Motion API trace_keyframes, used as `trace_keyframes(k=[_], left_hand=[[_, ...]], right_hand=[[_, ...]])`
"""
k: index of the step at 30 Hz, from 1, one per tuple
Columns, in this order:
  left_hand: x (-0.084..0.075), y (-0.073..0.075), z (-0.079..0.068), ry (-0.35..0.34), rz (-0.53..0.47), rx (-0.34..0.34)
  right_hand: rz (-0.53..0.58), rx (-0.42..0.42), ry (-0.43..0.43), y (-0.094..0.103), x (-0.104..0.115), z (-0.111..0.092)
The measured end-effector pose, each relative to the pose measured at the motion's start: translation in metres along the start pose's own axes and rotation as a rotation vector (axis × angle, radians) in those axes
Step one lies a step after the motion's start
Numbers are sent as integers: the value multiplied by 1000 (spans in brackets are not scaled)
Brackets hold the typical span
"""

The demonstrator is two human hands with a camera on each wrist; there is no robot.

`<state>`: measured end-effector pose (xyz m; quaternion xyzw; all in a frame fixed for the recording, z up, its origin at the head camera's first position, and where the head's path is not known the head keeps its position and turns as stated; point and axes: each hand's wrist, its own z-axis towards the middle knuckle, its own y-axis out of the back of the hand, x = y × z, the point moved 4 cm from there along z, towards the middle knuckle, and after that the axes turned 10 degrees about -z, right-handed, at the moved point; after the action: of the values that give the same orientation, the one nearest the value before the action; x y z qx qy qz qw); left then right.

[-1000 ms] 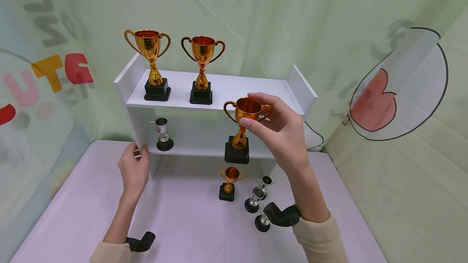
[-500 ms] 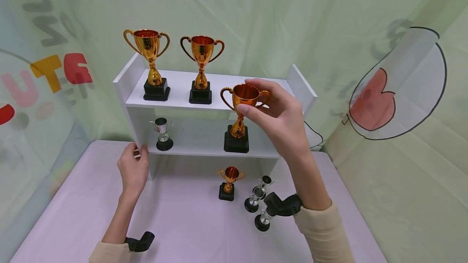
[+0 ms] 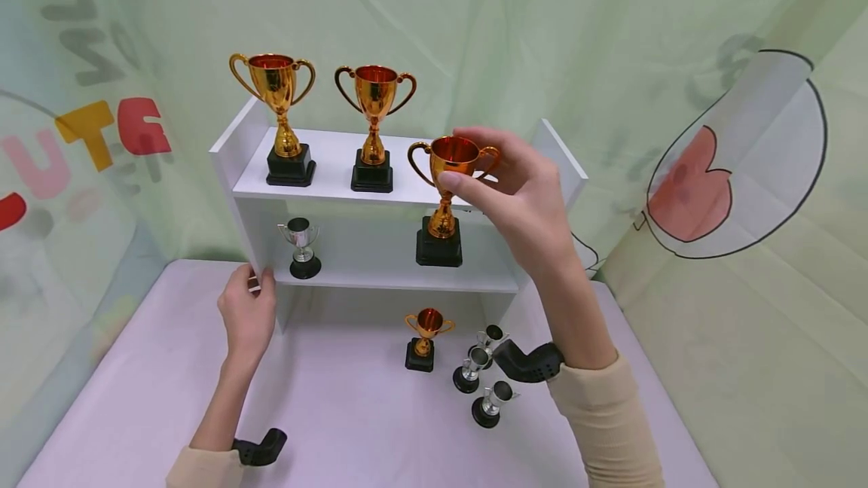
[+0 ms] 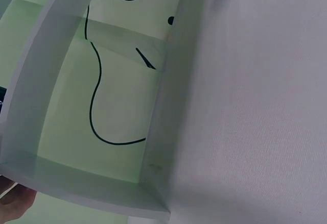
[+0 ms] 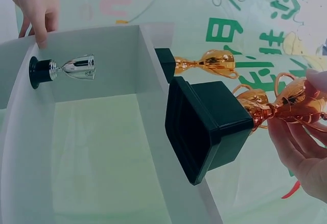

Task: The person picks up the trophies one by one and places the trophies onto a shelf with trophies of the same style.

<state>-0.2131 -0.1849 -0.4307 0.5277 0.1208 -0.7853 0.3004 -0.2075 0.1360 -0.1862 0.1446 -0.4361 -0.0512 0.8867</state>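
My right hand (image 3: pixel 525 194) holds a gold trophy cup (image 3: pixel 444 198) by its bowl, thumb on the near side. The trophy is upright in the air in front of the white shelf unit (image 3: pixel 407 283), its black base (image 5: pixel 219 127) below the top board's front edge. In the right wrist view the base's hollow underside shows. My left hand (image 3: pixel 247 315) grips the unit's left side panel near the lower board. Two gold trophies (image 3: pixel 288 119) (image 3: pixel 374 123) stand on the top board. A small silver trophy (image 3: pixel 302 247) stands on the lower board, at its left.
Beneath the unit's front, a smaller gold trophy (image 3: pixel 425 341) stands on the white-covered table (image 3: pixel 353 413). Several silver trophies (image 3: pixel 493 401) stand to its right, near my right wrist. Raised side panels (image 3: pixel 561 160) border the top board. A printed green curtain (image 3: pixel 475 36) hangs behind.
My right hand has raised the gold trophy, from overlapping the lower board's front edge to just below the top board's edge. The left hand stays on the side panel.
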Motion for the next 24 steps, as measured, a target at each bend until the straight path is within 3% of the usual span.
trace_keyframes(k=[11, 24], left_hand=[[-2, 0, 1, -32, 6, -1], [-2, 0, 0, -16, 2, 0]], right_hand=[[10, -9, -7, 4, 1, 12], [71, -52, -38, 12, 1, 25]])
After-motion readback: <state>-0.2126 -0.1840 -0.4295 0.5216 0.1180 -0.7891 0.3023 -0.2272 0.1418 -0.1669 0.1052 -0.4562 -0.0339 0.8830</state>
